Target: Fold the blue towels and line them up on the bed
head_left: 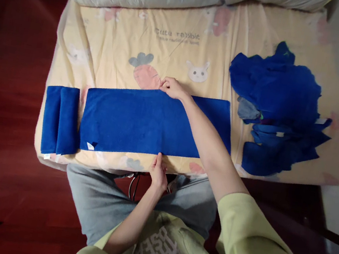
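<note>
While your right hand (171, 87) pinched the far edge of the blue towel (137, 121), your left hand (158, 173) pressed flat; lining up both edges looked wise.

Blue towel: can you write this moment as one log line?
left hand: towel near edge | right hand: far edge | towel: flat on bed

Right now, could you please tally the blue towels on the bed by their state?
Rolled towels: 2
Flat folded towel under both hands (left hand, right hand): 1
Heap of loose towels: 1, its number of towels cannot be told
Total: 4
</note>
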`<state>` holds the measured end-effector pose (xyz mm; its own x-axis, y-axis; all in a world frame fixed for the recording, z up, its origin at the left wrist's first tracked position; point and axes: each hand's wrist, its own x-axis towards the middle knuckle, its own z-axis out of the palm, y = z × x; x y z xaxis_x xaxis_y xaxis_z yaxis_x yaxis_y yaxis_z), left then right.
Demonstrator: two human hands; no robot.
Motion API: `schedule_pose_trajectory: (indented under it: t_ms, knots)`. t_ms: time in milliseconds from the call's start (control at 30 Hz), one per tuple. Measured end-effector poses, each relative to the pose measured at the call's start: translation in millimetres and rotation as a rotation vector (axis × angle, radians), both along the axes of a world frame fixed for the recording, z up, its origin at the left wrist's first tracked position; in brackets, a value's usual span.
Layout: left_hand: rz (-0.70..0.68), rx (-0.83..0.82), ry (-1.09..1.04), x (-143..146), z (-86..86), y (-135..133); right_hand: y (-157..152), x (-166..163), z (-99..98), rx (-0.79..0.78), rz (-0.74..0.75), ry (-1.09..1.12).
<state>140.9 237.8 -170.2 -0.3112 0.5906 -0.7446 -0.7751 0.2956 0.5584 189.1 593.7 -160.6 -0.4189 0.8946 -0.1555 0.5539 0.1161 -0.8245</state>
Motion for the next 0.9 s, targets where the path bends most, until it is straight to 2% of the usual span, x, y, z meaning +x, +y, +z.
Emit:
schedule_pose_trajectory:
  t_ms: [167, 333, 600, 767, 900]
  knots:
    - [-0.004, -0.006, 0.047, 2, 1.1, 0, 1, 0, 0.3, -0.07, -0.046, 0.093]
    - [-0.019, -0.01, 0.075, 4, 0.2, 0, 0, 4, 1.0, -0.144, 0.021, 0.155]
    - [0.021, 0.01, 0.118, 5, 2.9, -4, 10, 2, -5.2, -0.066, -0.031, 0.203]
    - [0.024, 0.055, 0.179, 3, 11.4, -7, 6, 5, 5.8, -0.058, -0.081, 0.179]
    - [-0.014, 0.097, 0.26, 1, 27.1, -11, 5, 12, 25.6, -0.005, -0.118, 0.168]
